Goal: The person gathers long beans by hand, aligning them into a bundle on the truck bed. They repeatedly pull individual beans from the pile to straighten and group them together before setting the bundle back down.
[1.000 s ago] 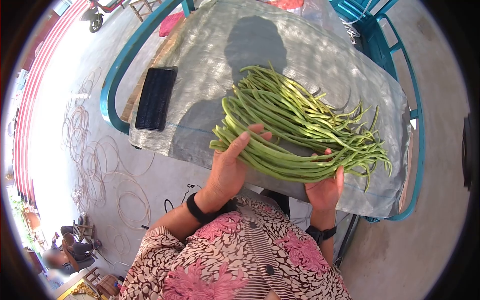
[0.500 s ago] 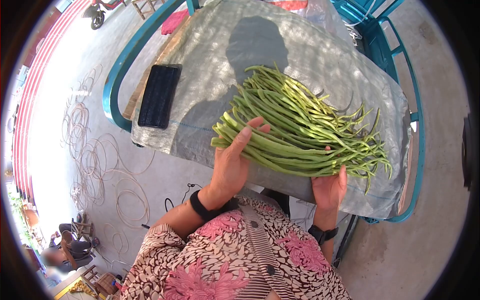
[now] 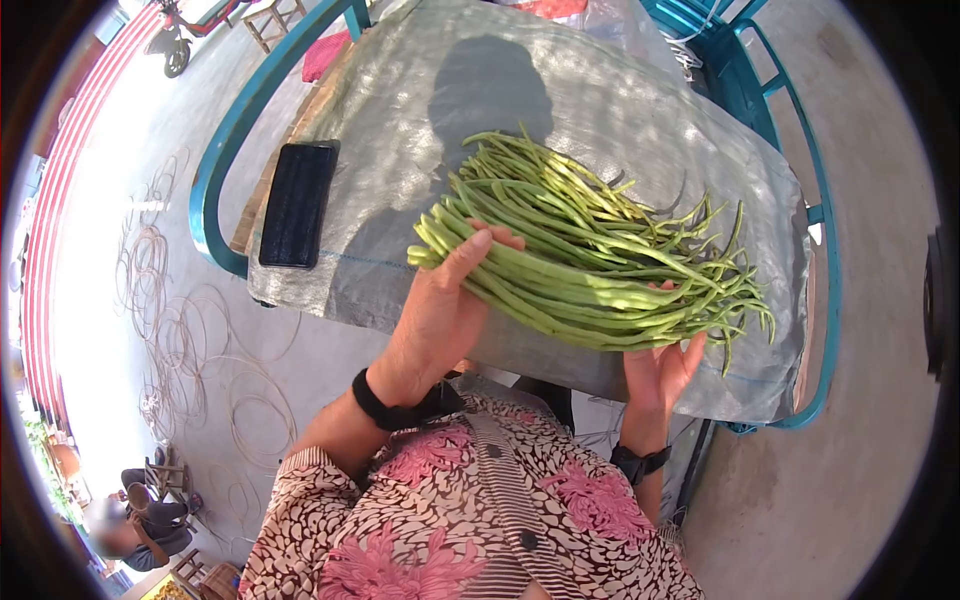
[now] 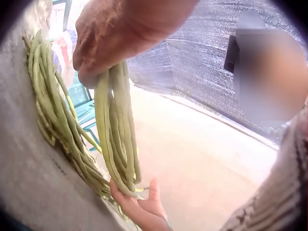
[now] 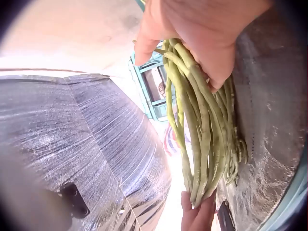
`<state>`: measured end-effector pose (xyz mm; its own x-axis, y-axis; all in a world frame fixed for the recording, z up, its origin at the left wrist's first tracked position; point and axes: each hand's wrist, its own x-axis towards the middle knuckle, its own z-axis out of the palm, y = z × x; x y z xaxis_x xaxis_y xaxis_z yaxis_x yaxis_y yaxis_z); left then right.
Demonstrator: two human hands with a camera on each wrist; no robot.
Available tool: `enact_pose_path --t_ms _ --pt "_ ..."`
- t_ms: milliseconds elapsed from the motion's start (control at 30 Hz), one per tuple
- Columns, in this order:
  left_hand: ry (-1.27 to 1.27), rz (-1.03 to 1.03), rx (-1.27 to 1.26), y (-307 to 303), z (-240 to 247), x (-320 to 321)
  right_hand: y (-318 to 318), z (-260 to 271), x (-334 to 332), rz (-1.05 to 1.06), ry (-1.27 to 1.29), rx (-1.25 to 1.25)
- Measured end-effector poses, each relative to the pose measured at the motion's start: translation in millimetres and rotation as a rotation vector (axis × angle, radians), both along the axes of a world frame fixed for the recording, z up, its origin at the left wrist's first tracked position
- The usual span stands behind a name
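Observation:
A bundle of long green beans (image 3: 565,292) stretches between both hands above the near side of the sheet-covered table. My left hand (image 3: 440,312) grips its thicker, evenly gathered end, thumb on the near side and fingertips on the far side. Near the thin, straggling end, my right hand (image 3: 662,372) holds the bundle from below; its fingertips show beyond the beans and the thumb stands apart. A second pile of long beans (image 3: 570,180) lies just behind. In the left wrist view the held beans (image 4: 115,130) hang apart from the pile (image 4: 60,118).
A black phone (image 3: 298,205) lies at the left of the grey plastic sheet (image 3: 385,110). Teal metal rails (image 3: 208,190) curve around the table's sides. Coils of thin tubing (image 3: 180,340) lie on the floor at left, and a seated person (image 3: 145,525) is at lower left.
Both hands have carried the bundle away from the body, toward the pile, so the gap between them has narrowed. The head view has shifted slightly.

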<state>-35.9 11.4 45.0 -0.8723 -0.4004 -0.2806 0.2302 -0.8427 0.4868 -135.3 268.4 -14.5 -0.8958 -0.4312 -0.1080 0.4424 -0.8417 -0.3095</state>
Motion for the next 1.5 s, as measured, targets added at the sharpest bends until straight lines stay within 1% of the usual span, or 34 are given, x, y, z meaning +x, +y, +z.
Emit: enact_pose_path --t_ms 33,100,167,233,267,300,367,400,433,533,567,667,767,867,967,1067,1100,1200,1233,1367,1467,1500 --pt "0.034 -0.018 0.018 -5 1 -6 -1 5 -3 0.032 0.029 -0.078" --pt "0.093 -0.062 0.082 -15 5 -21 -1 13 -12 0.015 0.095 0.003" --pt "0.066 -0.101 0.100 -23 2 -39 -10 32 -19 -0.012 0.174 0.122" --pt "0.010 -0.119 0.156 -29 -2 -53 -2 24 -31 -0.006 0.090 0.520" --pt "-0.005 -0.123 0.142 -30 -17 -54 1 20 -35 -0.004 0.045 0.716" --pt "-0.017 -0.127 0.124 -33 -41 -55 1 30 -32 0.096 0.027 0.739" --pt "-0.034 -0.118 0.092 -33 -48 -54 9 32 -28 0.136 0.028 0.827" --pt "-0.044 -0.106 0.081 -28 -43 -49 10 36 -27 0.160 0.024 0.874" --pt "-0.057 -0.095 0.070 -24 -40 -44 2 47 -20 0.076 -0.003 0.987" --pt "-0.087 -0.032 0.063 -18 -41 -41 23 47 -27 0.291 0.202 1.414" --pt "-0.073 -0.031 0.062 -18 -42 -43 28 50 -27 0.333 0.258 1.567" --pt "-0.058 -0.015 0.068 -15 -43 -42 24 76 -22 0.380 0.262 1.631" --pt "-0.068 0.015 0.070 -10 -39 -39 -6 87 -19 0.079 0.576 1.578" --pt "-0.065 0.029 0.053 -2 -28 -30 -52 74 -39 -0.460 1.316 1.825" --pt "-0.092 0.044 0.049 4 -21 -21 -72 50 -64 -0.386 1.458 1.882" --pt "-0.129 0.044 0.068 7 -25 -16 -78 39 -75 -0.257 1.604 1.846" --pt "-0.122 0.044 0.067 6 -27 -16 -80 36 -76 -0.253 1.596 1.862" --pt "-0.128 0.017 0.096 5 -26 -14 -80 33 -73 -0.263 1.497 1.708" --pt "-0.135 0.003 0.109 5 -25 -14 -79 36 -71 -0.295 1.508 1.662" --pt "-0.113 0.013 0.097 5 -23 -16 -81 42 -53 -0.205 1.422 1.540" --pt "-0.050 -0.004 0.060 5 -25 -18 -81 48 -46 -0.082 1.450 1.573" --pt "-0.043 -0.014 0.041 5 -21 -17 -81 47 -46 -0.071 1.454 1.551"
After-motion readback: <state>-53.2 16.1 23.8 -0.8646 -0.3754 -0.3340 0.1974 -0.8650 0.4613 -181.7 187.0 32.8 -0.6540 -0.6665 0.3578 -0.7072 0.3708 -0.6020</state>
